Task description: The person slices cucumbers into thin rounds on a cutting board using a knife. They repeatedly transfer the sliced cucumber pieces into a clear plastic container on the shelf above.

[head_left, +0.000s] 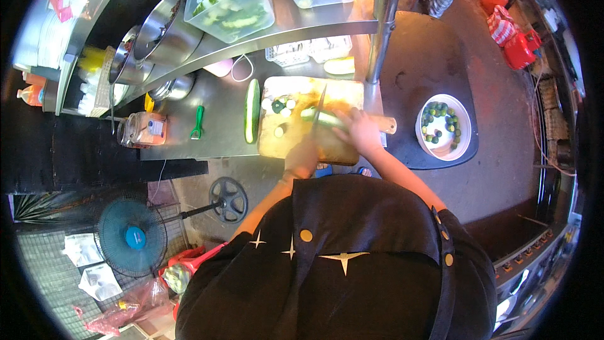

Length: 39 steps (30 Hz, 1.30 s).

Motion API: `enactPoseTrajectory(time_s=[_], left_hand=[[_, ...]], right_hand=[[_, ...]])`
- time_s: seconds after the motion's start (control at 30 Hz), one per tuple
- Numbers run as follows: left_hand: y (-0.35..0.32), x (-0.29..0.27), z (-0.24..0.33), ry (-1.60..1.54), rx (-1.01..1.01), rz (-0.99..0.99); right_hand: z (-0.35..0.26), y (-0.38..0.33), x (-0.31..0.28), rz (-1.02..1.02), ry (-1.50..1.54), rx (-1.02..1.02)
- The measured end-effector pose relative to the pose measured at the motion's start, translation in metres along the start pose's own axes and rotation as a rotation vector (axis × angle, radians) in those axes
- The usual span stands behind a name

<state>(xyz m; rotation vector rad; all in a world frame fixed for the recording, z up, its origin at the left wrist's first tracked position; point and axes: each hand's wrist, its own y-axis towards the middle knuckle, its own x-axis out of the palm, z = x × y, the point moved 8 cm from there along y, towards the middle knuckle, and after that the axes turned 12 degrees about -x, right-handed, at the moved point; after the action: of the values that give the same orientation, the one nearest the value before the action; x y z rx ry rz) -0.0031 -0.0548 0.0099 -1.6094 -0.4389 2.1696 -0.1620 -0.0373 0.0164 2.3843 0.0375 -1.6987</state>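
My left hand (303,156) is closed around a long knife (319,106), its blade pointing away from me and lying across a partly peeled cucumber (311,114). My right hand (361,131) presses on the cucumber just right of the blade, fingers bent over it and partly hiding it. Both hands are over a worn wooden cutting board (277,145). Several pale cut slices and a dark green piece (277,106) lie on the board's left side. Beside its left edge rests another striped, partly peeled cucumber (251,112). A cucumber piece (340,66) lies beyond the board.
A green peeler (197,123) and a plastic jar (143,129) are left on the steel counter. The raised shelf holds a clear tub (233,19) of cucumber slices and metal bowls (160,25). Right, a white bowl (465,123) holds small green fruits. A fan (132,236) stands lower left.
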Motion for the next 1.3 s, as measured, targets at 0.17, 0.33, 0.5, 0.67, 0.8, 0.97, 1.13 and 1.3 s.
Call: enactPoseTrajectory(time_s=[0.17, 0.33, 0.5, 0.67, 0.8, 0.97, 1.13, 1.3], left_hand=[[-0.011, -0.004, -0.01, 0.043, -0.076, 0.037], [-0.001, 0.014, -0.01, 0.019, -0.055, 0.036], [0.008, 0.012, -0.001, 0.017, 0.071, 0.035], [-0.013, -0.005, -0.004, 0.059, -0.044, 0.046], [-0.007, 0.011, -0.015, 0.053, -0.138, 0.01], [0.008, 0.022, -0.003, 0.027, 0.083, 0.04], [-0.003, 0.002, 0.002, 0.032, 0.057, 0.082], [-0.009, 0.01, -0.007, 0.087, -0.028, 0.077]], right_hand=[[-0.001, -0.002, 0.002, 0.052, 0.0, -0.02], [-0.002, -0.003, -0.001, 0.022, 0.029, 0.003], [-0.002, -0.002, 0.001, 0.01, 0.011, 0.001], [0.0, -0.003, 0.003, 0.044, 0.01, -0.017], [0.0, -0.003, 0.004, 0.056, -0.014, -0.033], [-0.001, -0.002, 0.002, 0.03, 0.029, 0.002], [-0.001, -0.002, 0.0, 0.052, 0.01, -0.016], [-0.002, -0.004, -0.001, 0.056, 0.022, -0.015]])
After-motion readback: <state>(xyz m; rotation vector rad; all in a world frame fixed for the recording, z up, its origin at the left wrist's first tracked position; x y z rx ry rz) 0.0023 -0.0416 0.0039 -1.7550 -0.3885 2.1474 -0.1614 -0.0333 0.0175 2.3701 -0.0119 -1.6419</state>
